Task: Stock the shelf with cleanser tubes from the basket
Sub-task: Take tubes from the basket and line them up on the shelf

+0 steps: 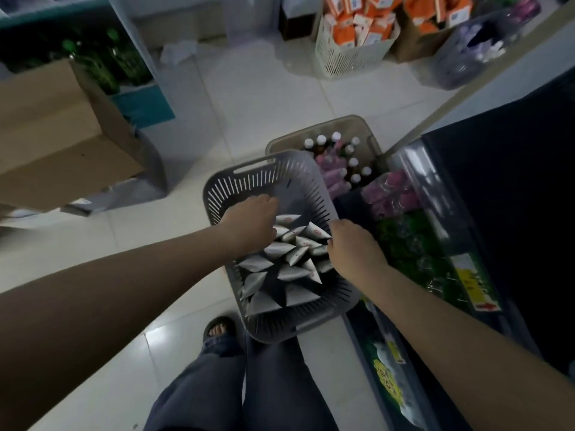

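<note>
Nearest us: two legs in dark trousers, one sandalled foot (219, 329) on the white tile floor (264, 98)

Just past the knees sits the grey basket (217, 188), slotted walls, right side close against the low shelf (435, 194). Cleanser tubes (291, 272) lie loose in its bottom; we count about fifteen, but they overlap, so the count is not exact

Both hands are in the basket. Left hand (250, 220) is down on the tubes at the far left of the pile, fingers hidden under it, so we cannot tell its grip. Right hand (353, 248) is at the right wall, fingers curled at the tube ends; cannot tell if it has one

Shelf on the right already carries green packs (413, 244) and pink packs (389, 191). Two yellow tags (466, 276) on its front edge

Directly behind the grey basket and touching it: a beige basket (311, 130) with roughly eight white-capped bottles (353, 163), blocking the floor by the shelf

Further out: one open cardboard box (46, 135) on the left, one white slotted basket (351, 60) full of orange packs (343, 32), one clear bin (460, 66) with purple items

Baskets in total: three
</note>
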